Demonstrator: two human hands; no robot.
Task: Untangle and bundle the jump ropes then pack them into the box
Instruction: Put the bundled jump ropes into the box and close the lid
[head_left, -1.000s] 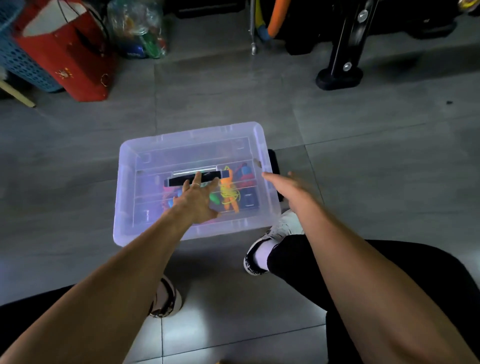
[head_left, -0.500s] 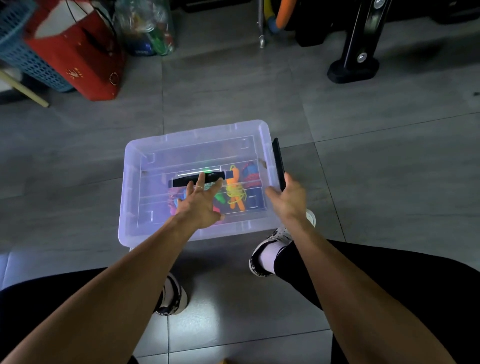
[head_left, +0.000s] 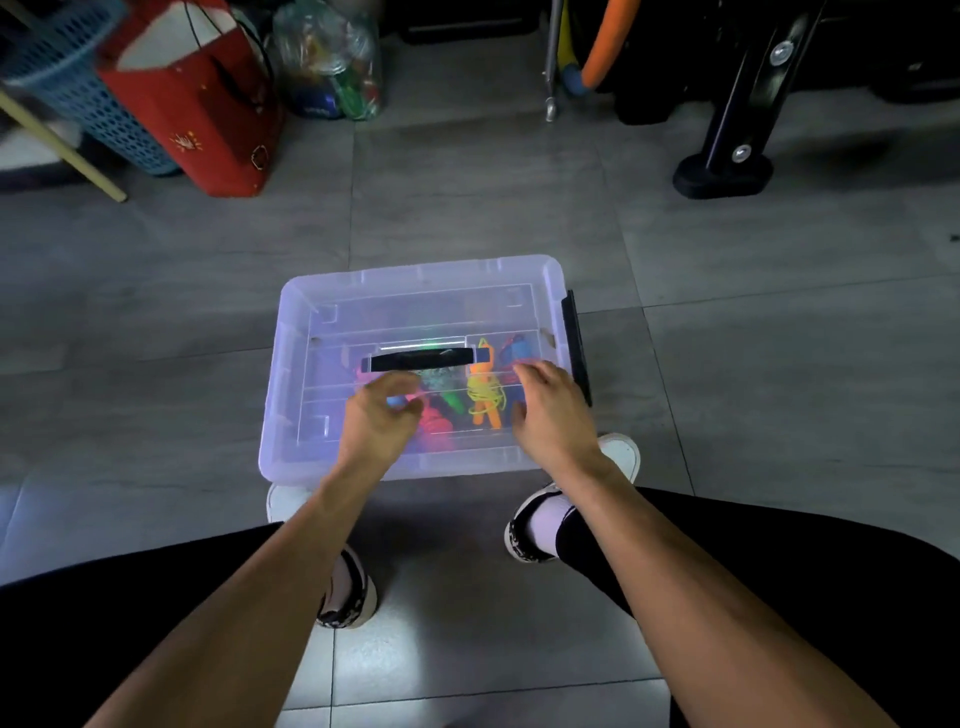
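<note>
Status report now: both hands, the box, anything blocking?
Left hand loosely curled, right hand flat, both over clear plastic lidded box. Colourful bundled jump ropes inside. Black lid handle untouched; nothing blocking.

Both bare forearms reach forward over the lidded box (head_left: 291, 364) — left hand (head_left: 382, 421) loosely curled above its lid, right hand (head_left: 553, 410) flat, fingers spread, near its right edge.
</note>
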